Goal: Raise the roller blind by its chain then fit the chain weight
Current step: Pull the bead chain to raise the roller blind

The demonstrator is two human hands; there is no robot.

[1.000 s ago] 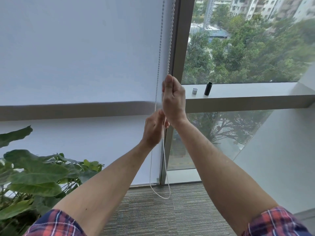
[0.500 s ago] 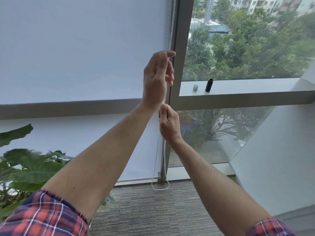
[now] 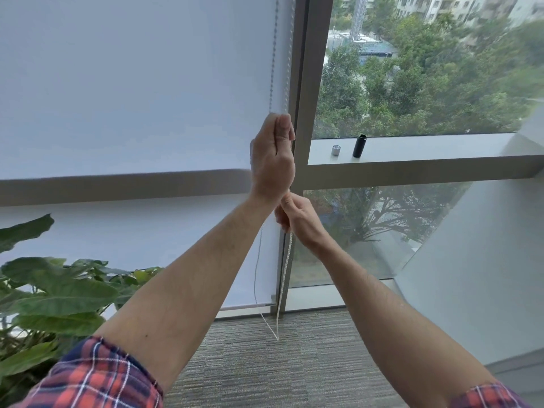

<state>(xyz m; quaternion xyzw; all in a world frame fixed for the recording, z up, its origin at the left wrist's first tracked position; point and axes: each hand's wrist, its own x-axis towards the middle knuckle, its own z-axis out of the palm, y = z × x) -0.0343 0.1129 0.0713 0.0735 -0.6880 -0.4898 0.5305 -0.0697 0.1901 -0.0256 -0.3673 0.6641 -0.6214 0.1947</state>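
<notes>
The white roller blind (image 3: 132, 83) covers the left window pane, its bottom edge near the floor. Its bead chain (image 3: 273, 54) hangs along the blind's right edge beside the grey mullion, and its loop (image 3: 275, 328) ends just above the carpet. My left hand (image 3: 272, 157) is closed around the chain at sill height. My right hand (image 3: 297, 219) grips the chain just below it, under the left wrist. A black cylinder, the chain weight (image 3: 358, 146), stands upright on the window ledge (image 3: 441, 148), with a small silver cap (image 3: 336, 150) to its left.
A large-leafed green plant (image 3: 53, 295) fills the lower left. Grey carpet (image 3: 279, 363) covers the floor. A slanted white wall (image 3: 485, 260) rises at the right. Trees and buildings show through the right pane.
My left hand rose from below the right hand to above it, then closed on the chain at sill height. My right hand dropped down the chain. The blind's bottom edge sits slightly higher.
</notes>
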